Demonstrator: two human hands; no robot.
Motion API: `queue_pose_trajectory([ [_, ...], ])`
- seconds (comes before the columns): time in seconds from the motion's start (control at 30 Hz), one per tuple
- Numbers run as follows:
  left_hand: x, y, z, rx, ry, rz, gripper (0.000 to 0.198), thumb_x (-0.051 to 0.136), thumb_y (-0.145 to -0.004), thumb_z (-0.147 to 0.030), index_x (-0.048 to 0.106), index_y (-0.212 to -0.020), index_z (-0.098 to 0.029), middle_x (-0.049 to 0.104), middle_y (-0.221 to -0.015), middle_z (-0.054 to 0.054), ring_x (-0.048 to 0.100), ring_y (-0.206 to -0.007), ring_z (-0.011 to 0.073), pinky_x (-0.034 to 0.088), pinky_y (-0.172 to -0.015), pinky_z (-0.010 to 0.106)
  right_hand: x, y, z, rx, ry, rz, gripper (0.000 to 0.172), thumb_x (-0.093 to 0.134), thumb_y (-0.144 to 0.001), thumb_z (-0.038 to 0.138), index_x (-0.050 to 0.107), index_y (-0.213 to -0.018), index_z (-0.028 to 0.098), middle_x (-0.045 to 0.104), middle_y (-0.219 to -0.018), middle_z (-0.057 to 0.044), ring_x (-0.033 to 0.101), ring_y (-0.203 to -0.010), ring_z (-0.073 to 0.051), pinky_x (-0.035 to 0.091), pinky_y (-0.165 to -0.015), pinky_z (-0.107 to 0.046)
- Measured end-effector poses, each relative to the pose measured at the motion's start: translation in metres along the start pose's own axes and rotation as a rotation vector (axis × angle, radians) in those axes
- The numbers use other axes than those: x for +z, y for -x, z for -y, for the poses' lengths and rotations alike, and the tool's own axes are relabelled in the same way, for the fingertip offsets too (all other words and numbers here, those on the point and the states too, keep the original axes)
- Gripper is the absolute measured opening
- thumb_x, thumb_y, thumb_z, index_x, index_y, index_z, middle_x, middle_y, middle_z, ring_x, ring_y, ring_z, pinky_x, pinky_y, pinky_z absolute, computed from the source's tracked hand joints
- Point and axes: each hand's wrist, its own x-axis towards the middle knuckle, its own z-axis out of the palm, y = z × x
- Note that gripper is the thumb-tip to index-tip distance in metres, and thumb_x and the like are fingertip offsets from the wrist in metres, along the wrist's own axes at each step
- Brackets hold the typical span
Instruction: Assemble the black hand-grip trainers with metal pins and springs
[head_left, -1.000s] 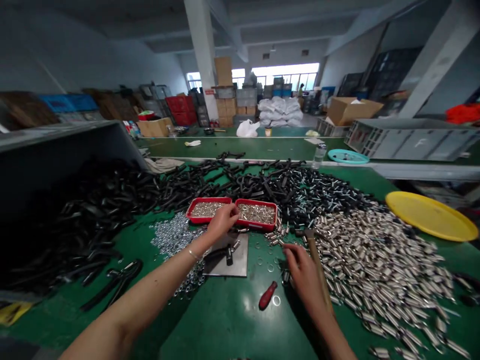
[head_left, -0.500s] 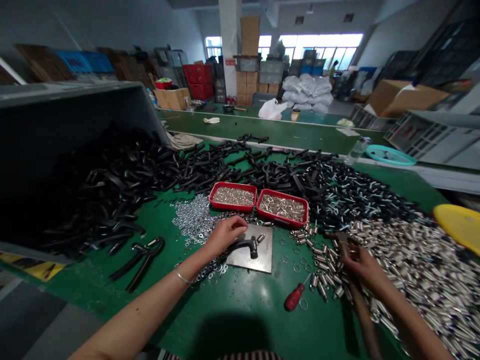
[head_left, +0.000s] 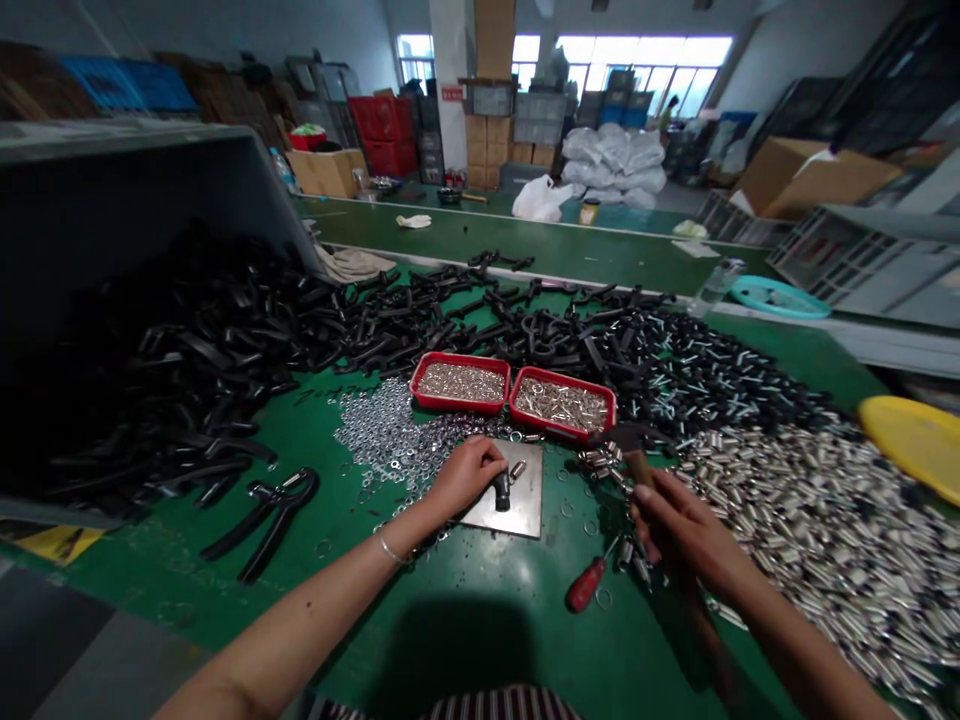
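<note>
On the metal plate (head_left: 525, 515) lies a curved black handle (head_left: 502, 492), its far part hidden beneath my left hand (head_left: 472, 475). The fingers of that hand are closed at the handle's bent end; whether they also pinch a small part I cannot make out. A silver spring (head_left: 517, 470) lies beside the fingertips. My right hand (head_left: 682, 525) is wrapped round the wooden shaft of a hammer (head_left: 638, 466), raised to the right of the plate. A red-handled screwdriver (head_left: 586, 586) and several thin rings lie on the table between plate and hammer.
Two red trays (head_left: 459, 405) of small metal parts stand behind the plate. Loose nuts (head_left: 386, 435) spread to the left, springs (head_left: 795, 530) heap up on the right. Black handles spill from a grey bin (head_left: 259, 190). An assembled pair of handles (head_left: 274, 515) lies at left.
My left hand has come down onto the black handle and covers more of it. My right hand has carried the hammer leftward, closer to the plate. The view has shifted slightly.
</note>
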Motion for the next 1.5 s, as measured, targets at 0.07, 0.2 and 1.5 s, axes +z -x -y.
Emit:
queue_pose_trajectory([
  [0.07,-0.001,0.001,0.0,0.022,0.016,0.016,0.012,0.066,-0.084,-0.024,0.065,-0.075,-0.017,0.062,-0.082,0.002,0.06,-0.082,0.0175,0.044,-0.077,0.029,0.015,-0.002,-0.001,-0.061,0.111,0.04,0.06,0.055,-0.09,0.058,0.048,-0.141,0.026,0.068,-0.083,-0.002,0.061,-0.055,-0.017,0.052,-0.049,-0.029],
  [0.2,-0.001,0.002,0.003,-0.024,0.072,0.023,0.012,0.068,-0.083,-0.024,0.066,-0.075,-0.016,0.063,-0.081,0.002,0.06,-0.08,0.0173,0.045,-0.076,0.028,0.031,-0.014,-0.006,-0.285,0.388,0.083,0.052,0.052,-0.093,0.052,0.057,-0.137,0.024,0.072,-0.112,-0.009,0.069,-0.091,-0.026,0.055,-0.081,-0.037],
  [1.5,0.009,0.062,-0.011,0.174,-0.012,-0.129,0.078,0.075,-0.08,-0.04,0.035,-0.147,-0.033,0.055,-0.131,0.013,0.051,-0.124,0.0336,0.042,-0.107,0.057,0.131,-0.058,0.007,-0.345,-0.203,-0.036,0.031,0.066,-0.086,0.05,0.062,-0.096,0.021,0.067,-0.083,-0.004,0.065,-0.075,-0.021,0.055,-0.07,-0.034],
])
